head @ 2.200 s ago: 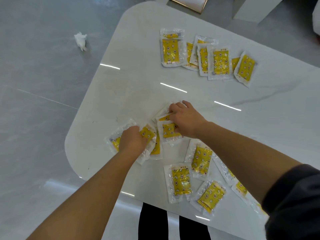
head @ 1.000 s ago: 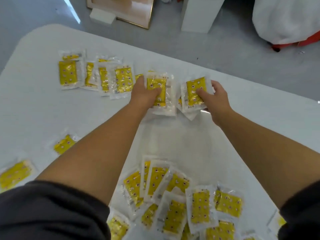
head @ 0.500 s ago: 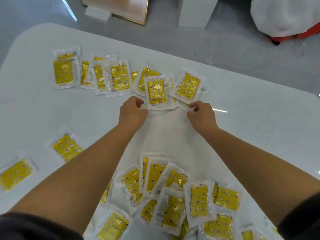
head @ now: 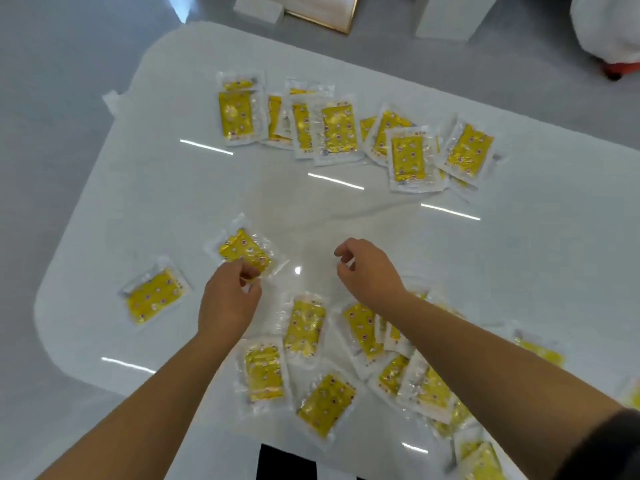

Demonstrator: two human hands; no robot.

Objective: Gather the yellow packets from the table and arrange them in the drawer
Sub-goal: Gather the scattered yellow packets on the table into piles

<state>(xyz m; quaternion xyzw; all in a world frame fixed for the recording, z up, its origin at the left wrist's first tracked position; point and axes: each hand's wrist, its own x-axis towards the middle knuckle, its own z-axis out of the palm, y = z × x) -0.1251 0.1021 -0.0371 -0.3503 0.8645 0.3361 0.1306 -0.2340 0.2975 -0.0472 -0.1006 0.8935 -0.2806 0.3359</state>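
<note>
Glossy white table with rounded corners, on a smooth grey floor. Flat yellow packets in crinkled clear wrap lie in a far row and a near heap. Left hand pinches a tilted packet; right hand, loosely curled, holds nothing

table: glossy, smooth white marble-look top
packets: crinkly clear plastic, shiny yellow inside
floor, 9 o'clock: smooth, polished grey

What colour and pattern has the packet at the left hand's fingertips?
The clear-wrapped packet is yellow with small round spots; the head view shows it.
</note>
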